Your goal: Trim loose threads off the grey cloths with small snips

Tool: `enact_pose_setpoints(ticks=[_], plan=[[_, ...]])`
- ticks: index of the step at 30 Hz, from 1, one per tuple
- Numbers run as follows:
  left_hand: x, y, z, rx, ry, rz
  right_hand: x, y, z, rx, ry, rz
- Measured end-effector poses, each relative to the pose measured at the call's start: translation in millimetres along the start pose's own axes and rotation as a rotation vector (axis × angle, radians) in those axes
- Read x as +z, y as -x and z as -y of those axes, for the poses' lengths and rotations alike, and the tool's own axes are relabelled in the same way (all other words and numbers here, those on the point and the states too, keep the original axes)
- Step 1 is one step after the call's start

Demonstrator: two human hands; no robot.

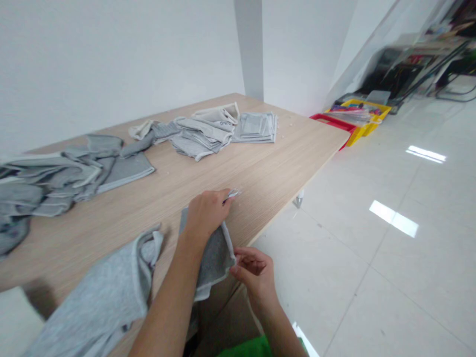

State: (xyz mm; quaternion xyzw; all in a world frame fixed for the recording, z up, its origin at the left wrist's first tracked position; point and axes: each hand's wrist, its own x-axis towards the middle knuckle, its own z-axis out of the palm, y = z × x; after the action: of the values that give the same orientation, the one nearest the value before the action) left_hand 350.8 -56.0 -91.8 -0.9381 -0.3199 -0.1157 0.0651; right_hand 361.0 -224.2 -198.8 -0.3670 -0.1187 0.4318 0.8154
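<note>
My left hand (207, 214) is closed over the tabletop, with small thread snips (232, 194) poking out from its thumb and fingers; their shape is partly hidden. White thread bits (238, 190) lie at the tip. Beneath that wrist a grey cloth (215, 258) with a pale stitched edge lies partly on the table and hangs over its front edge. My right hand (256, 272) pinches the near right corner of this cloth between thumb and fingers. To the left, a larger light grey cloth (104, 282) lies folded and rumpled.
Rumpled grey cloths (74, 168) spread along the left of the table (260, 173). Further back lie folded cloths (204, 129) beside a neat flat stack (256, 126). Red (334, 121) and yellow (372, 124) bins stand on the floor past the far right corner.
</note>
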Motion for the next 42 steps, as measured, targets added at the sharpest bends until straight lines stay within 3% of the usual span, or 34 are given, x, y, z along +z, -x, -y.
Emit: enact_pose_setpoints(ticks=[8, 10, 13, 16, 21, 25, 30, 37, 42], plan=[[-14.8, 14, 1, -0.145, -0.051, -0.123, 5, 3, 8, -0.03, 0.031, 0.017], [-18.5, 19, 2, -0.163, 0.02, -0.166, 6, 5, 11, -0.054, 0.064, 0.022], [-27.9, 36, 3, -0.224, 0.224, -0.322, 7, 8, 17, -0.103, 0.12, 0.048], [-37.9, 69, 4, -0.354, 0.402, -0.404, 7, 11, 23, -0.162, 0.156, 0.114], [-38.5, 143, 21, -0.637, 0.744, -0.353, 0, 16, 28, -0.192, 0.341, 0.256], [-32.1, 195, 31, -0.765, 0.95, -0.323, -10, 17, 25, -0.234, 0.535, 0.152], [-26.7, 232, 30, -0.725, 0.872, -0.32, -7, 22, 24, -0.317, 0.764, 0.101], [-27.1, 268, 39, -0.642, 0.739, -0.41, 21, 26, 18, -0.632, 1.214, 0.157], [-27.1, 293, 41, -0.594, 0.725, -0.384, 23, 19, 14, -0.702, 1.338, 0.095]])
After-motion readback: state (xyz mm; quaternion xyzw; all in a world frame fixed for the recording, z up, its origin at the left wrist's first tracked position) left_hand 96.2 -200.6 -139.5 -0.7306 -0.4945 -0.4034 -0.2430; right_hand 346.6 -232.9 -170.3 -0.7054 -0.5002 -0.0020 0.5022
